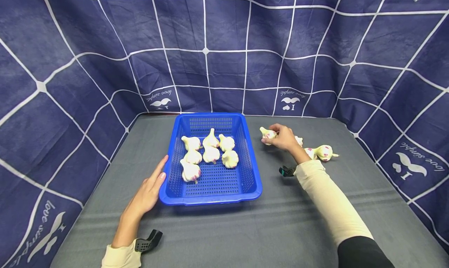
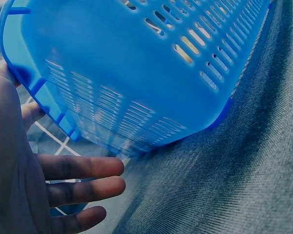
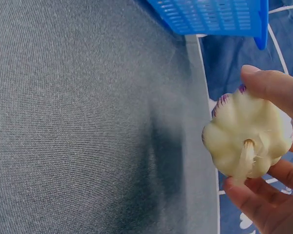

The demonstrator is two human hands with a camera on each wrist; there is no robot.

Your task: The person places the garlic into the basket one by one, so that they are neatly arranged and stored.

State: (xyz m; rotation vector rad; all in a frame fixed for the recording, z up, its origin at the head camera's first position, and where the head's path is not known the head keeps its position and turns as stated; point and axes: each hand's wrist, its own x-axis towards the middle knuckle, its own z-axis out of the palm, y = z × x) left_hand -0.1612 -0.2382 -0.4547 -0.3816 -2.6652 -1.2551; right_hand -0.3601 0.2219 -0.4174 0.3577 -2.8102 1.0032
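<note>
A blue plastic basket [image 1: 210,200] with slotted walls stands on the grey cloth, holding several white garlic bulbs [image 1: 211,154] in its back and left part. At its left rim, my left hand [image 1: 146,194] touches the edge with its fingers stretched out; in the left wrist view, the lower fingers [image 2: 88,191] are straight and clear of the wall. To the right of the basket, my right hand [image 1: 283,138] holds a purple-streaked garlic bulb [image 3: 246,134] between thumb and fingers. The right wrist view shows its stem pointing toward the camera.
More garlic bulbs [image 1: 324,152] lie on the cloth to the right, partly hidden behind the right hand and forearm. A dark blue curtain [image 1: 224,69] with white grid lines encloses the back and sides of the grey table surface [image 1: 224,233].
</note>
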